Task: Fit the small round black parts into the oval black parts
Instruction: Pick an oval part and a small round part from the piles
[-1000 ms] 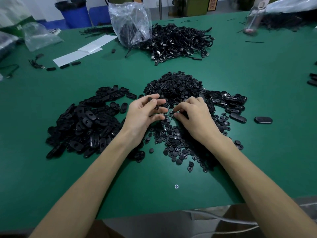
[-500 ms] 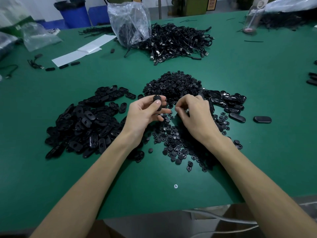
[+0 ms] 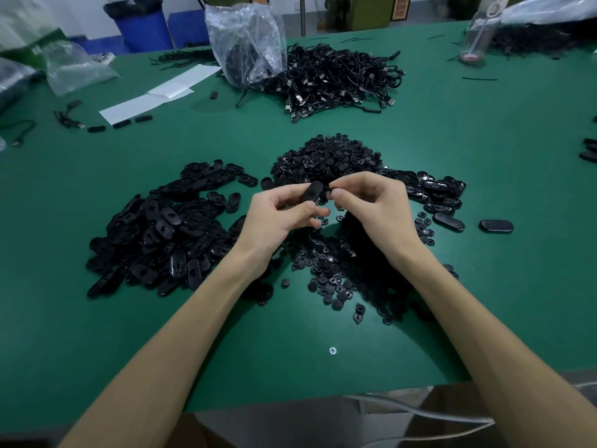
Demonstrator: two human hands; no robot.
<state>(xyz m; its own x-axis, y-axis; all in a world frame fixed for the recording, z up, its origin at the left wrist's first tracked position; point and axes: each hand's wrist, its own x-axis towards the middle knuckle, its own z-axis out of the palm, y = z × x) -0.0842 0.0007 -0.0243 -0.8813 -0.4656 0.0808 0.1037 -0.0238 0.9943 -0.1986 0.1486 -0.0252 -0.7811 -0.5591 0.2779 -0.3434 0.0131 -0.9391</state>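
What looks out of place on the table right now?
A silver cross-head screw sits alone on the green table near the front edge, unlike the black parts; it may just fasten the tabletop. Nothing else stands out.

No text is showing clearly enough to read. A small dark sign (image 3: 400,7) is showing beyond the far edge of the green table (image 3: 484,150). It is carrying orange marks that look like characters, but they are too blurred to make out. Nothing on the table is showing a legible label, brand or number.
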